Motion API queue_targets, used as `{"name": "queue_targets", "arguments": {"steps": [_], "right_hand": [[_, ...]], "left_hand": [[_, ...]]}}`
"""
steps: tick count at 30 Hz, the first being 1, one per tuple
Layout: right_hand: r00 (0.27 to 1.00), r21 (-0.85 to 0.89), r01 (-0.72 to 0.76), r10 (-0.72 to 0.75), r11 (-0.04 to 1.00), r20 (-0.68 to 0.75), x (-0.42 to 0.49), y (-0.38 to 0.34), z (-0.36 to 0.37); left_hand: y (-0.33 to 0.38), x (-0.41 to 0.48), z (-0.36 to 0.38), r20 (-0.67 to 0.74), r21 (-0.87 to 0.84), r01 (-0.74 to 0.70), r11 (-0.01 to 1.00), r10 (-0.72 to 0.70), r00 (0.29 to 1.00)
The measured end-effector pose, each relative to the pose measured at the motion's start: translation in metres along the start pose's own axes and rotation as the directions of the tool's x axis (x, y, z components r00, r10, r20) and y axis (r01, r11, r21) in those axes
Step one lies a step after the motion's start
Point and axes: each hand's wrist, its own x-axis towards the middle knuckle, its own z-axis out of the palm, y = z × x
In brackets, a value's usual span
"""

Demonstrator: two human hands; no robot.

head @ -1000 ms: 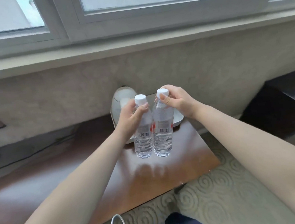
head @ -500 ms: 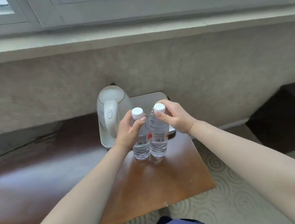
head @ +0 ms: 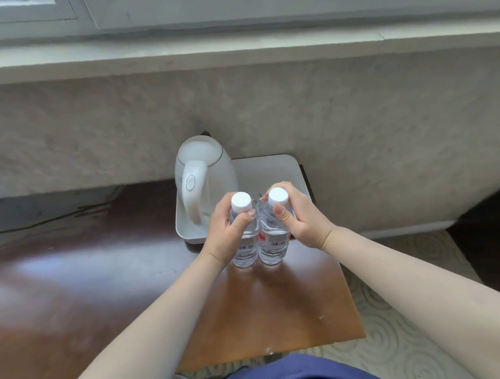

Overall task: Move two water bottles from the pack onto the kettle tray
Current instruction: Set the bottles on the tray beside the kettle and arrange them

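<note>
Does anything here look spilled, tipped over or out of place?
Nothing stands out. Both bottles are upright and capped, one in each hand; the kettle stands upright on its tray.

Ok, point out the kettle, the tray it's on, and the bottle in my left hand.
kettle point(head: 207, 169), head view, upper body beside the handle.
tray point(head: 266, 169), head view, bare floor right of the kettle.
left bottle point(head: 245, 250), head view, clear lower body.
</note>
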Motion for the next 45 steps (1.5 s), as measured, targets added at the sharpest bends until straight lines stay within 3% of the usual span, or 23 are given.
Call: {"name": "queue_targets", "arguments": {"steps": [7, 11, 15, 19, 26, 34, 41, 45], "right_hand": [[1.000, 0.020, -0.008, 0.008, 1.000, 0.008, -0.015, 0.007, 0.011], [0.994, 0.021, -0.080, 0.078, 0.997, 0.075, -0.020, 0.013, 0.008], [0.975, 0.079, -0.153, 0.137, 0.985, 0.174, -0.025, 0.022, 0.003], [0.946, 0.089, -0.227, 0.198, 0.970, 0.255, -0.024, 0.029, 0.001], [0.943, 0.131, -0.288, 0.257, 0.949, 0.211, -0.021, 0.037, -0.001], [0.945, 0.111, -0.240, 0.206, 0.964, 0.256, -0.014, 0.030, -0.030], [0.980, 0.123, -0.149, 0.130, 0.981, 0.152, 0.026, 0.021, -0.087], [0.979, 0.094, -0.172, 0.159, 0.981, 0.130, 0.052, 0.029, -0.102]], "left_hand": [[0.006, -0.010, -0.004, 0.047, 0.133, 0.060, 0.989, -0.067, 0.997], [0.005, -0.014, -0.023, 0.233, 0.244, 0.159, 0.957, -0.217, 0.948], [-0.008, -0.021, -0.037, 0.346, 0.189, 0.170, 0.967, -0.228, 0.910], [-0.017, -0.021, -0.037, 0.284, 0.200, 0.208, 0.957, -0.260, 0.923], [-0.024, -0.015, -0.033, 0.208, 0.280, 0.223, 0.934, -0.286, 0.936], [-0.002, -0.005, -0.027, 0.231, 0.325, 0.166, 0.931, -0.248, 0.941], [0.046, 0.049, -0.013, 0.272, 0.317, 0.048, 0.947, -0.140, 0.952], [0.053, 0.081, -0.001, 0.263, 0.340, 0.041, 0.939, -0.137, 0.955]]}}
